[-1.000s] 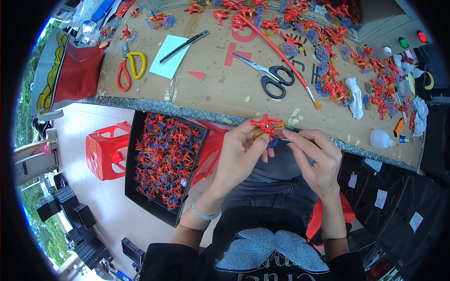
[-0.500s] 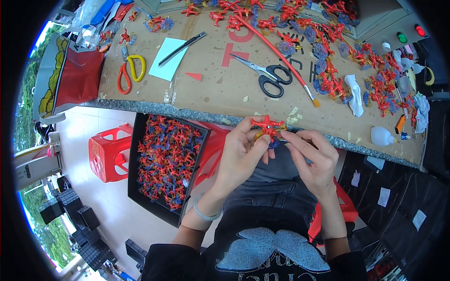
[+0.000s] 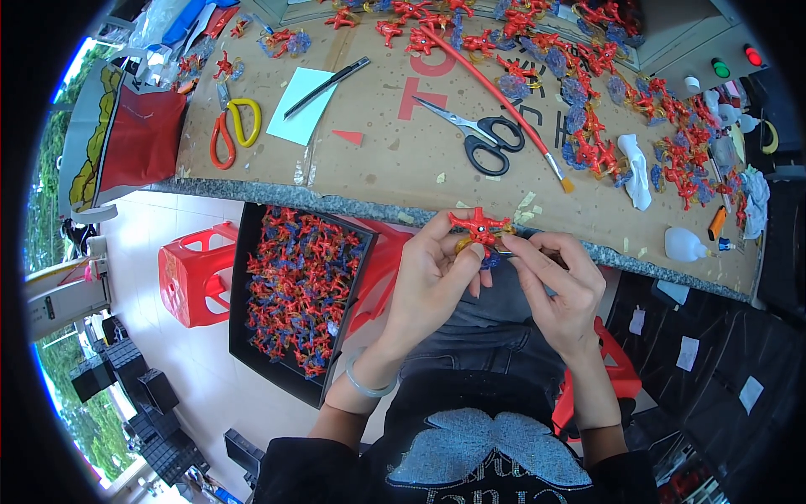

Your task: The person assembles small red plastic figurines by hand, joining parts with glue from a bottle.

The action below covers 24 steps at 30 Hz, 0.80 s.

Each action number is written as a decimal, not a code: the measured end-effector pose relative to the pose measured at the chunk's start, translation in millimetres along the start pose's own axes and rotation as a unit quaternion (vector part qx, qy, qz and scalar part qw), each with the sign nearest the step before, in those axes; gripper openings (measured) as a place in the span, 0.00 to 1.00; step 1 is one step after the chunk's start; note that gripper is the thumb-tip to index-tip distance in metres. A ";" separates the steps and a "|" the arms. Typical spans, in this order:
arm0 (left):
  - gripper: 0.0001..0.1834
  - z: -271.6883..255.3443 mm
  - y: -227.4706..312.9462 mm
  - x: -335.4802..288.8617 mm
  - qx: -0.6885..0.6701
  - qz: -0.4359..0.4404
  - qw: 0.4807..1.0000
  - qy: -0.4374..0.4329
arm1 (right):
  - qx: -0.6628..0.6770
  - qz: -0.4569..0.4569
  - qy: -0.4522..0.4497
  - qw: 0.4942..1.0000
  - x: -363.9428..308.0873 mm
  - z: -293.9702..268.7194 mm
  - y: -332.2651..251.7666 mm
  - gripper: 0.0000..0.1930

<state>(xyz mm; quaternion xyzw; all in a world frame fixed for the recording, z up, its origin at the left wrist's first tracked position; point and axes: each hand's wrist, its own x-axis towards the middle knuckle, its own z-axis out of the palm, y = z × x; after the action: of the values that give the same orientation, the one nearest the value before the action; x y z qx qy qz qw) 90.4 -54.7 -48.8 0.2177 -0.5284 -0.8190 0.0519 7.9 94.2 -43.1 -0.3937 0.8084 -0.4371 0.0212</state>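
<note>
My left hand (image 3: 435, 270) is closed around a small red plastic figurine (image 3: 478, 225), its thumb pressing on the lower part. The figurine has yellow and translucent blue pieces, and it is held just off the table's near edge. My right hand (image 3: 561, 281) meets it from the right, thumb and forefinger pinched together. A thin, shiny sliver shows by those fingertips, too small to name. Beyond the hands lie black-handled scissors (image 3: 483, 134) and a long red-handled brush (image 3: 504, 102) on the cardboard-covered table (image 3: 369, 160).
Many similar figurines (image 3: 579, 76) spread over the table's back and right. A black tray (image 3: 238, 311) full of them stands at my left, near a red stool (image 3: 189, 281). Yellow-and-orange scissors (image 3: 239, 126), a cutter knife (image 3: 327, 86) on pale paper, and a white squeeze bottle (image 3: 684, 244) lie around.
My right fingers have shifted very slightly at the figurine. My left hand and the figurine look the same.
</note>
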 end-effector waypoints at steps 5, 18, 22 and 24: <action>0.15 0.3 3.4 -0.8 -0.003 -0.006 1.000 -0.002 | -0.005 -0.007 0.017 1.000 0.3 2.3 -2.1 0.18; 0.14 2.3 4.3 0.3 -0.038 -0.029 0.999 -0.009 | -0.069 -0.055 0.075 0.993 -2.4 7.8 -5.0 0.21; 0.14 3.1 4.4 0.0 -0.045 -0.034 0.998 -0.003 | -0.077 -0.067 0.080 0.992 -3.5 8.8 -3.8 0.22; 0.14 3.5 4.6 -0.4 -0.051 -0.034 0.998 -0.002 | -0.082 -0.071 0.078 0.991 -3.2 7.9 -4.5 0.22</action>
<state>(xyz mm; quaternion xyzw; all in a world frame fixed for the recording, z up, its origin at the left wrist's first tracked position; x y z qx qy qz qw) 88.7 -53.7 -43.4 0.2311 -0.4784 -0.8465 0.0345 15.9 89.5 -45.7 -0.4151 0.8107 -0.3992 -0.1056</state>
